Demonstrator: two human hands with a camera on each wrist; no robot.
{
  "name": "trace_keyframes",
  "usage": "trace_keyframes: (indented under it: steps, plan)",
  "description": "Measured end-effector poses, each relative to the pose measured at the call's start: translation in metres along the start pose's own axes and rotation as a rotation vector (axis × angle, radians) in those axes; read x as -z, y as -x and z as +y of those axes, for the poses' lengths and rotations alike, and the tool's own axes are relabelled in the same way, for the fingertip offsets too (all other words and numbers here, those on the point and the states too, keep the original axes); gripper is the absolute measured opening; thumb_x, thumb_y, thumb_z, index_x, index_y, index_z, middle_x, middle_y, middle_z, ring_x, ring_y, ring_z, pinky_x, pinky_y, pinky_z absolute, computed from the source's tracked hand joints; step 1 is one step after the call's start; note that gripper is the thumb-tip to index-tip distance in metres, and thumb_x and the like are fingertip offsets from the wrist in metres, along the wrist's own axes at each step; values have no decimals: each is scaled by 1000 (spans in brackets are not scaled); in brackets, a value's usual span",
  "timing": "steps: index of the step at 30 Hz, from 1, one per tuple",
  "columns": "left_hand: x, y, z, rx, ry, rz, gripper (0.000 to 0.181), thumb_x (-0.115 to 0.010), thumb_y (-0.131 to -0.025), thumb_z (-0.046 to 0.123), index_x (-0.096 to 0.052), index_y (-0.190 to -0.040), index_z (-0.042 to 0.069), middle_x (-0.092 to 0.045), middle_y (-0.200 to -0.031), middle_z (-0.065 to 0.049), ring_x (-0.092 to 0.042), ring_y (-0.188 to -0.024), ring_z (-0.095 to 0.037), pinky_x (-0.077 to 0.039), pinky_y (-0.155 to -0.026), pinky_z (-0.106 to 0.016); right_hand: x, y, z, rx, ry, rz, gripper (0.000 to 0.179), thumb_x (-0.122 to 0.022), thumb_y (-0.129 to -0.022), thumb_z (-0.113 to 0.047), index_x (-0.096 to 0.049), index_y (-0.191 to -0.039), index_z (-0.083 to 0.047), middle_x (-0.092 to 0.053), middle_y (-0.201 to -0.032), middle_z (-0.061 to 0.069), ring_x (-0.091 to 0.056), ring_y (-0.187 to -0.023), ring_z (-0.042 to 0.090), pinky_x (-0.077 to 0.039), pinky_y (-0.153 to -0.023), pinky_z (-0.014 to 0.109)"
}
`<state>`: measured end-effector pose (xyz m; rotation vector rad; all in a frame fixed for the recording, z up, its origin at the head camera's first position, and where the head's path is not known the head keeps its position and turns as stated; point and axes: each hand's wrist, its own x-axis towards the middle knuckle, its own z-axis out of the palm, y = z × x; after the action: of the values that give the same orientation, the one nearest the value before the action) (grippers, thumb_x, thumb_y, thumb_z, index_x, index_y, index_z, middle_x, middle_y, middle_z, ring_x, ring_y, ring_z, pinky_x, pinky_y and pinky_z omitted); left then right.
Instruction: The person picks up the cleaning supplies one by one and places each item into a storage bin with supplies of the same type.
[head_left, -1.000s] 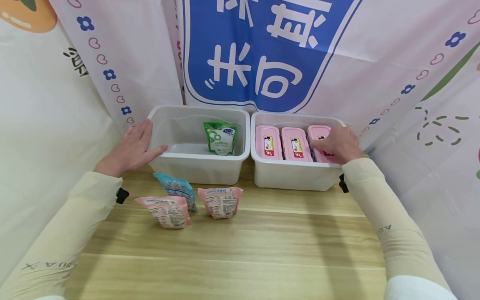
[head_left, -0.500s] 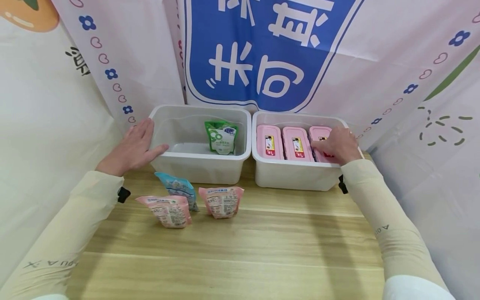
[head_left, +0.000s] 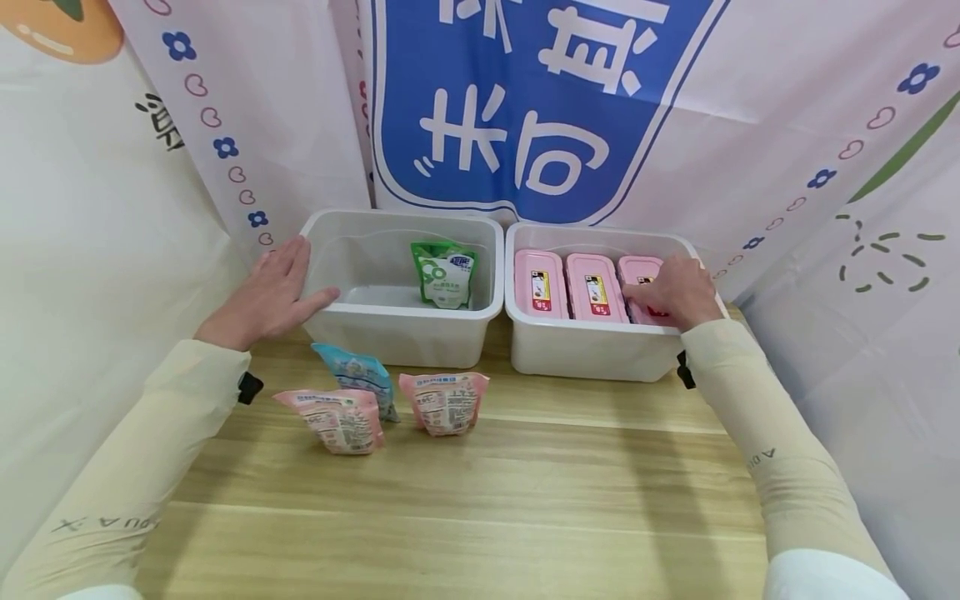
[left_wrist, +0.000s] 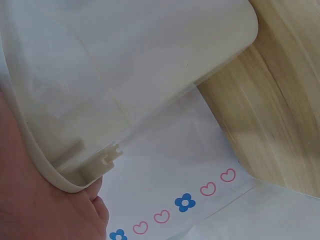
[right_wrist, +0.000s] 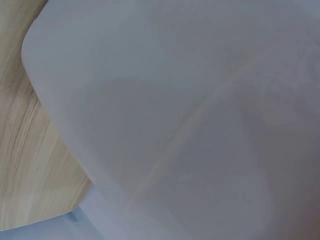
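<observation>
My left hand [head_left: 262, 297] rests on the left rim of the left grey-white bin [head_left: 397, 337], fingers straight and thumb over the front corner. In the left wrist view, part of the left hand [left_wrist: 47, 185] lies along the bin's rim. A green pouch [head_left: 446, 279] stands inside that bin. In the right bin [head_left: 592, 357] sit three pink-lidded boxes [head_left: 546, 279]. My right hand [head_left: 675, 292] bends over the rightmost pink-lidded box [head_left: 636, 268], thumb at its left edge; its other fingertips are hidden, so I cannot tell whether it grips.
In front of the left bin, two pink pouches [head_left: 446, 404] and a blue pouch [head_left: 358, 375] stand on the wooden table [head_left: 480, 517]. Printed cloth [head_left: 300, 108] hangs right behind the bins and along both sides. The right wrist view is mostly filled by a pale wall [right_wrist: 150, 100].
The whole head view has shifted very slightly to the right. Hands, bins, boxes and pouches keep the same places relative to one another.
</observation>
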<state>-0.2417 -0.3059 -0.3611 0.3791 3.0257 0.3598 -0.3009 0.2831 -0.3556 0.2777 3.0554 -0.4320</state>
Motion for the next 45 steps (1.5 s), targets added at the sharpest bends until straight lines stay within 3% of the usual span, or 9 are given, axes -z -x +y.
trace_keyframes:
  steps: [11, 19, 25, 28, 35, 45]
  plan:
    - [1, 0, 1, -2, 4, -3, 102, -35, -106, 66, 10, -165, -4, 14, -175, -26, 6, -164, -48, 4, -132, -66, -1, 1, 0, -10, -9, -3, 62, -76, -86, -53, -68, -111, 4, -65, -98, 23, -62, -86, 36, -45, -64, 35]
    - [1, 0, 0, -4, 3, -5, 102, -35, -106, 66, 10, -165, -4, 15, -175, -25, 6, -164, -48, 3, -132, -66, -3, 1, 1, -7, 6, -21, 60, -75, -86, -56, -70, -96, 4, -63, -82, 17, -60, -80, 33, -43, -62, 34]
    - [1, 2, 0, 0, 8, -7, 102, -36, -106, 65, 10, -165, -4, 14, -175, -25, 6, -164, -47, 4, -132, -66, -1, 3, 2, -22, 3, -64, 65, -75, -87, -59, -69, -105, 3, -65, -91, 19, -62, -84, 34, -44, -64, 34]
    - [1, 2, 1, -5, 6, -4, 103, -36, -106, 66, 9, -165, -5, 13, -175, -25, 6, -164, -47, 3, -132, -65, 0, 5, 2, -35, -18, -85, 63, -76, -87, -59, -70, -104, 1, -64, -85, 16, -62, -80, 31, -45, -61, 33]
    - [0, 2, 1, -7, -8, -10, 102, -34, -107, 66, 10, -165, -5, 13, -175, -27, 5, -163, -49, 4, -132, -65, 3, 11, 8, -12, -60, -116, 53, -77, -88, -55, -74, -90, -2, -49, -58, 2, -57, -58, 22, -39, -52, 30]
    - [0, 2, 3, -3, -6, 2, 102, -36, -106, 65, 9, -165, -5, 10, -175, -27, 4, -163, -49, 3, -132, -65, 24, 26, 9, 26, -31, -173, 49, -76, -92, -52, -67, -87, -4, -38, -60, -1, -49, -56, 20, -36, -54, 29]
